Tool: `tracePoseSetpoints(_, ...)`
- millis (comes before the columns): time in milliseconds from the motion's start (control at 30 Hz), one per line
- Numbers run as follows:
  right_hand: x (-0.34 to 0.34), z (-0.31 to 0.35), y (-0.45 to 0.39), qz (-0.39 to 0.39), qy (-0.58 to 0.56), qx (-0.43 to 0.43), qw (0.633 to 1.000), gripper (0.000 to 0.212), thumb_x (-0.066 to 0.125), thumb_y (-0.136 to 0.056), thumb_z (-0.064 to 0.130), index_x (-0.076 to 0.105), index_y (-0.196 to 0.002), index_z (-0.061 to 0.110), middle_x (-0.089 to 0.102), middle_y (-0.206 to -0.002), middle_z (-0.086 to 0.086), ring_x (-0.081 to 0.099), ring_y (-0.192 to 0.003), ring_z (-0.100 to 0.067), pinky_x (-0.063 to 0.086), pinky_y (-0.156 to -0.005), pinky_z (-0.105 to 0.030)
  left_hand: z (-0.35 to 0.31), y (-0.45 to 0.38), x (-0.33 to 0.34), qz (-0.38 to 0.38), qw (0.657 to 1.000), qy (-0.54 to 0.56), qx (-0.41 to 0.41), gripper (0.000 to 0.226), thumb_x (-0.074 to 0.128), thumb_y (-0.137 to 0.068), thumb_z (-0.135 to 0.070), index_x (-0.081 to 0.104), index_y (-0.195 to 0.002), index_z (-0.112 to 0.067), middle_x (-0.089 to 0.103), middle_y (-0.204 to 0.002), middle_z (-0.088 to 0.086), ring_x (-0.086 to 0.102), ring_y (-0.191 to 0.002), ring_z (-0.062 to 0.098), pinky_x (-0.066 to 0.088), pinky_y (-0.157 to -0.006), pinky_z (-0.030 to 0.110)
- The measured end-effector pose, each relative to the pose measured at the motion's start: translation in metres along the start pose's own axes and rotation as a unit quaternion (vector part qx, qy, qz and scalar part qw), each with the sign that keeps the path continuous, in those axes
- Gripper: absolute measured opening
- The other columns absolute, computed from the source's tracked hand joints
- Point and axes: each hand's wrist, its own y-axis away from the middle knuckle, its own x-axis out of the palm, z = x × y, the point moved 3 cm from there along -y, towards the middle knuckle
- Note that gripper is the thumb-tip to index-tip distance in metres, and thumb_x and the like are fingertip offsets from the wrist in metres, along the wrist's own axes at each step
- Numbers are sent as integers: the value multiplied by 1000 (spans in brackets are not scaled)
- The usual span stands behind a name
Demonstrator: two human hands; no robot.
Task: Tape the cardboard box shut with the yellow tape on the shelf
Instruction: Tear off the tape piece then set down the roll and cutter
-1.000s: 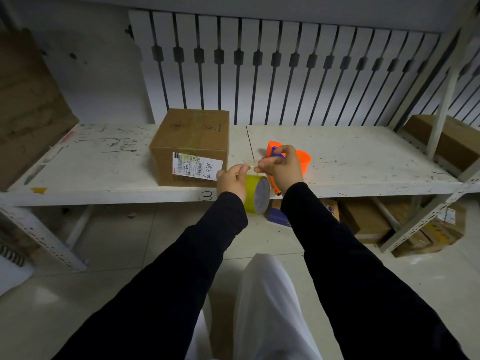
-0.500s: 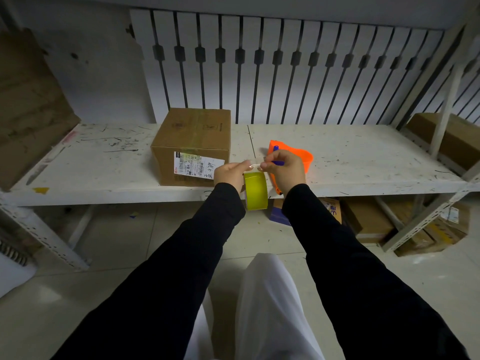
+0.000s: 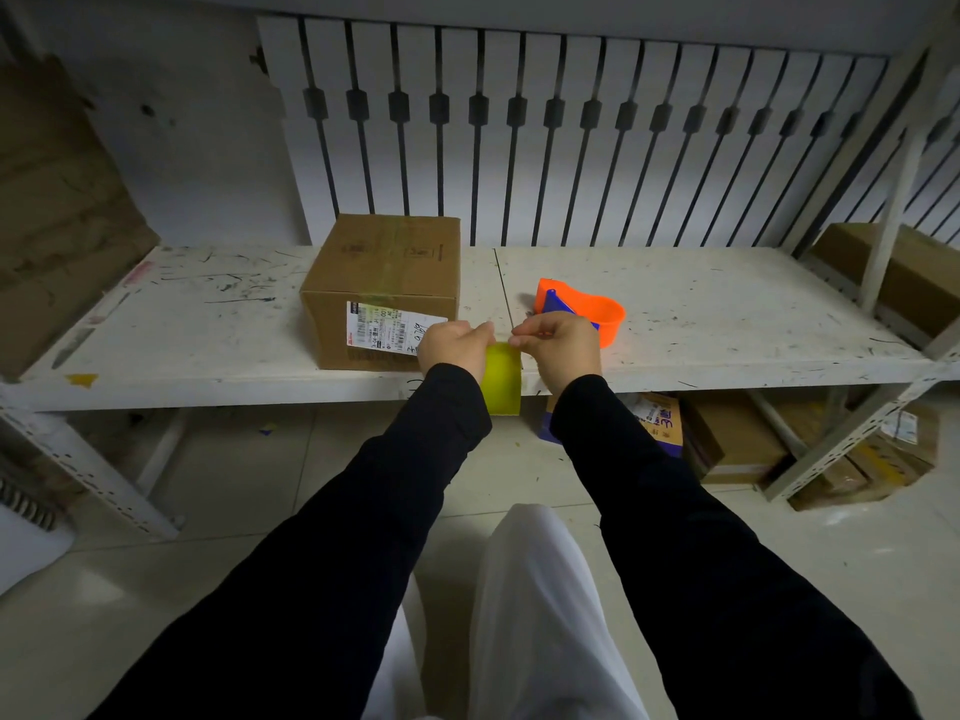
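Observation:
A brown cardboard box (image 3: 387, 275) with a white shipping label stands on the white shelf (image 3: 727, 324), flaps down, a strip of tape along its top. In front of the shelf edge, my left hand (image 3: 452, 348) holds the yellow tape roll (image 3: 503, 380), edge-on to me. My right hand (image 3: 561, 345) pinches at the roll's top, fingertips nearly touching the left hand. An orange tape dispenser (image 3: 587, 309) with a blue part lies on the shelf just behind my right hand.
Another cardboard box (image 3: 904, 272) sits at the shelf's right end behind a metal post (image 3: 896, 200). Flat cardboard (image 3: 57, 215) leans at the left. Several boxes (image 3: 737, 439) lie on the floor under the shelf. A white slatted panel (image 3: 571, 137) backs the shelf.
The roll has turned from face-on to edge-on in my left hand. My right hand has left the orange dispenser on the shelf and its fingers have come onto the roll's top.

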Motion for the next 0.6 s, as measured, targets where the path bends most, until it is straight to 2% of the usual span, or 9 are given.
tracePoseSetpoints(100, 1, 0, -1, -5, 15, 0, 1000, 10, 66, -82, 4, 71, -89, -1, 69, -103, -16, 58, -96, -19, 47, -97, -33, 1, -2, 1, 3, 1000, -17, 14, 36, 55, -90, -30, 71, -100, 1, 62, -123, 14, 54, -117, 28, 40, -97, 33)
tracePoseSetpoints(233, 2, -1, -3, -3, 40, -14, 999, 8, 65, -83, 7, 70, -86, 2, 68, -107, -12, 58, -106, -19, 42, -90, -27, 2, -4, 0, -15, 999, -7, 29, 35, 59, -88, -29, 72, -101, 1, 58, -132, 11, 51, -122, 26, 36, -104, 33)
tracePoseSetpoints(367, 3, -2, -2, 18, 37, -22, 999, 11, 61, -85, 7, 67, -90, -1, 62, -121, -11, 55, -114, -23, 41, -101, -34, 0, 0, -3, -25, 997, -33, 62, 41, 56, -90, -30, 67, -105, 7, 64, -120, 21, 55, -111, 32, 40, -99, 35)
tracePoseSetpoints(433, 4, 0, -1, 35, 23, -15, 999, 8, 59, -87, 8, 65, -89, 4, 63, -113, -9, 57, -109, -23, 43, -101, -36, -1, 1, -4, -24, 997, -48, 60, 42, 53, -91, -33, 68, -104, 5, 67, -112, 22, 57, -101, 32, 43, -94, 36)
tracePoseSetpoints(533, 5, 2, -2, 41, 33, -17, 998, 5, 57, -89, 9, 60, -85, 11, 61, -96, -4, 56, -96, -19, 46, -94, -34, -1, 0, -7, -25, 999, -39, 21, 43, 47, -92, -39, 70, -97, -3, 70, -103, 18, 62, -101, 32, 48, -96, 38)
tracePoseSetpoints(600, 4, 1, -4, 39, 33, -14, 999, 5, 57, -89, 9, 59, -85, 11, 61, -93, -5, 57, -94, -20, 47, -93, -35, 1, -3, -8, -12, 999, 26, -13, 30, 44, -94, -34, 63, -95, -11, 65, -99, 12, 62, -102, 31, 51, -96, 44)
